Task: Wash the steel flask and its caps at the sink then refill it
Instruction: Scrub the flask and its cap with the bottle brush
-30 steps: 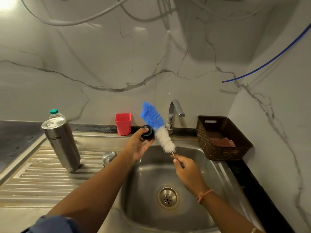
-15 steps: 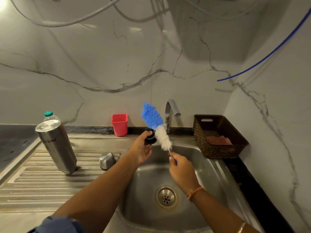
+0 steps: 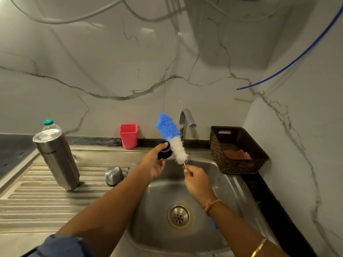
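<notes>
Unchanged: brush (image 3: pixel 171 138) against black cap (image 3: pixel 164 152)

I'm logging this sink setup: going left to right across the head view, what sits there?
steel flask → steel cap → red cup → black cap → tap → brown basket

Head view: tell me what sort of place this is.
Probably a home kitchen: a steel sink under a tap, a ribbed drainboard beside it, and a marble-look wall behind.
</notes>
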Tool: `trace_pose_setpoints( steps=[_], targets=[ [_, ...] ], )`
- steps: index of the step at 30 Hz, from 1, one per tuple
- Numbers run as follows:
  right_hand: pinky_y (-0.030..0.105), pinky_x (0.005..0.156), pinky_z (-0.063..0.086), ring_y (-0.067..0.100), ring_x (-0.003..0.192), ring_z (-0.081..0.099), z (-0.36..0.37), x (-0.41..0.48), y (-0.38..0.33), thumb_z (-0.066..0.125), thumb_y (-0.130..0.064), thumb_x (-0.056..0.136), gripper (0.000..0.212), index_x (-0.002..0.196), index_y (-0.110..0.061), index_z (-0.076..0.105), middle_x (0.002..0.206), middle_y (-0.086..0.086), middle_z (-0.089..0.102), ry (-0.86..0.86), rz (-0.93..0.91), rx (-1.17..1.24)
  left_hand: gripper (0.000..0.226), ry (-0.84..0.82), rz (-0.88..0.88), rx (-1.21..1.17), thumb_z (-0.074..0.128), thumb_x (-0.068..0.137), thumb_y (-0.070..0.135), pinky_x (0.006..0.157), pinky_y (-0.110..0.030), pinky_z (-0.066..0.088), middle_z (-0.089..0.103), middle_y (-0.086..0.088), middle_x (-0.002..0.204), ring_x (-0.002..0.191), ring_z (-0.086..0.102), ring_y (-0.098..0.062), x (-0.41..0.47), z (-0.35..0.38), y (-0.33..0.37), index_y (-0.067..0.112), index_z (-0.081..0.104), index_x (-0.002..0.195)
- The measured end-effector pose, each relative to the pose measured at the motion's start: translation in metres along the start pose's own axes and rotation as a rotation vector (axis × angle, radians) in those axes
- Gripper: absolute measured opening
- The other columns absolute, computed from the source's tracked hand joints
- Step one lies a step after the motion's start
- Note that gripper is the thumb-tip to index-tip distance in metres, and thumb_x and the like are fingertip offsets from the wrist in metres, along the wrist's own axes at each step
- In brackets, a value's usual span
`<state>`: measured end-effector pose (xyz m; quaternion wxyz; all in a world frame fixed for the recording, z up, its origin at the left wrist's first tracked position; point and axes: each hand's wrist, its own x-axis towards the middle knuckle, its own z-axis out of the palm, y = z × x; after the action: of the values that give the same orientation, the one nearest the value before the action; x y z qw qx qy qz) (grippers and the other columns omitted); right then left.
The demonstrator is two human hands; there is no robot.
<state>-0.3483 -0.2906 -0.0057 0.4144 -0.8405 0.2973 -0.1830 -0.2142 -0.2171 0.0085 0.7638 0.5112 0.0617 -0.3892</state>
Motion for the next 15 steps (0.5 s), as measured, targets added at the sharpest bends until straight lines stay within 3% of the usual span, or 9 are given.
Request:
trace_pose_setpoints(
  steps=[2,3,4,6,8,9,11,13,15],
  targets=[
    [0.020,0.058,0.035,0.007,0.063,0.046,0.002,-0.006,-0.002,0.042,-0.014,0.096,0.030,0.074,-0.028,0.056,0.068,-0.011,0.048,-0.023,0.021,-0.017,0.029,-0.015,0.043,-0.124,0.068,0.085,0.016,0.073,-0.022,0.050,0.063,-0.007,0.092,0.084,0.061,-0.016,0.002,0.003,0.004,0.005,0.055,0.108],
    [0.020,0.067,0.040,0.011,0.076,0.055,0.004,-0.013,-0.002,0.041,-0.016,0.097,0.024,0.094,-0.021,0.065,0.080,-0.008,0.059,-0.041,0.018,-0.016,0.029,-0.022,0.070,-0.185,0.066,0.086,0.011,0.081,-0.026,0.050,0.062,-0.010,0.094,0.090,0.062,-0.019,0.002,0.003,0.007,0.003,0.053,0.111],
    [0.020,0.078,0.041,0.015,0.094,0.059,0.007,-0.021,-0.002,0.041,-0.017,0.098,0.028,0.116,-0.016,0.062,0.099,-0.002,0.065,-0.039,0.013,-0.019,0.027,-0.022,0.090,-0.218,0.064,0.088,0.008,0.087,-0.028,0.049,0.062,-0.011,0.096,0.092,0.061,-0.021,0.002,0.004,0.008,0.002,0.052,0.111],
    [0.019,0.087,0.039,0.018,0.111,0.057,0.010,-0.032,-0.003,0.040,-0.018,0.099,0.034,0.129,-0.013,0.054,0.118,0.002,0.063,-0.034,0.011,-0.012,0.020,-0.002,0.100,-0.184,0.064,0.088,0.011,0.089,-0.028,0.048,0.061,-0.010,0.096,0.090,0.060,-0.020,0.002,0.004,0.007,0.004,0.054,0.103],
    [0.020,0.074,0.040,0.019,0.094,0.058,0.008,-0.024,-0.005,0.040,-0.016,0.098,0.024,0.106,-0.020,0.062,0.094,-0.003,0.064,-0.047,0.013,-0.020,0.021,0.038,0.063,-0.047,0.068,0.085,0.023,0.079,-0.024,0.048,0.062,-0.005,0.096,0.087,0.058,-0.015,0.002,0.003,0.002,0.010,0.057,0.098],
    [0.021,0.064,0.037,0.018,0.081,0.053,0.006,-0.016,-0.006,0.040,-0.015,0.098,0.023,0.084,-0.026,0.056,0.078,-0.008,0.056,-0.041,0.022,-0.030,0.025,0.045,0.036,0.007,0.070,0.083,0.028,0.071,-0.020,0.046,0.063,-0.003,0.094,0.082,0.056,-0.012,0.003,0.002,-0.001,0.011,0.059,0.099],
    [0.023,0.055,0.031,0.014,0.065,0.044,0.002,0.000,-0.007,0.041,-0.013,0.096,0.036,0.064,-0.029,0.041,0.065,-0.010,0.042,-0.017,0.045,-0.024,0.029,0.009,0.005,-0.014,0.071,0.083,0.026,0.065,-0.019,0.044,0.065,-0.004,0.086,0.072,0.054,-0.010,0.005,0.002,-0.004,0.007,0.061,0.102],
    [0.018,0.054,0.031,0.007,0.061,0.042,0.002,0.000,-0.009,0.041,-0.013,0.096,0.036,0.065,-0.030,0.042,0.066,-0.011,0.043,-0.025,0.034,-0.043,0.023,-0.025,0.038,-0.135,0.066,0.087,0.016,0.076,-0.024,0.048,0.064,-0.008,0.086,0.077,0.058,-0.013,0.003,0.004,0.000,0.004,0.057,0.105],
    [0.014,0.067,0.040,0.006,0.076,0.055,0.006,-0.016,-0.010,0.040,-0.015,0.098,0.024,0.090,-0.025,0.059,0.085,-0.007,0.059,-0.069,0.033,-0.025,0.025,-0.023,0.101,-0.254,0.062,0.089,0.008,0.090,-0.027,0.048,0.061,-0.012,0.093,0.093,0.060,-0.020,0.003,0.005,0.006,0.003,0.052,0.112]
  ],
)
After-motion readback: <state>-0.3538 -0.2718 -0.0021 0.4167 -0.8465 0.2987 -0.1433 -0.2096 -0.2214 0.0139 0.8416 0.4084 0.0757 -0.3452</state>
